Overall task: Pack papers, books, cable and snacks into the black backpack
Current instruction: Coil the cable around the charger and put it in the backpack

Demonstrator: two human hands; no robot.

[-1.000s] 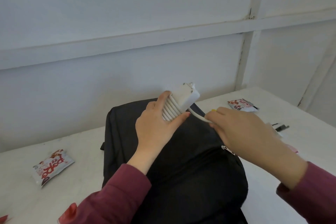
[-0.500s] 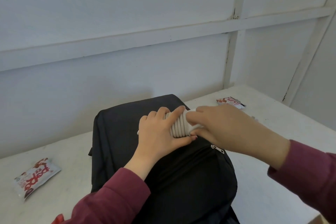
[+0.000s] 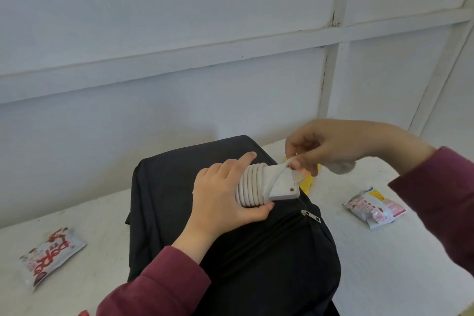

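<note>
The black backpack (image 3: 246, 244) lies flat on the white table (image 3: 384, 264), its zipper pull (image 3: 311, 215) on top. My left hand (image 3: 223, 202) grips a white charger block (image 3: 282, 185) with its white cable (image 3: 250, 186) coiled round it, held just above the backpack. My right hand (image 3: 331, 146) pinches the loose end of the cable over the block's far corner. A red and white snack packet (image 3: 48, 254) lies left of the backpack. Another snack packet (image 3: 374, 208) lies on the right.
A yellow item (image 3: 309, 181) shows partly behind the charger on the table. White panelled walls close off the back and the right side. A red object (image 3: 83, 313) peeks in at the bottom edge.
My right hand has lifted away from the coil and now pulls the cable's end up over the block. The charger has turned so its flat face shows.
</note>
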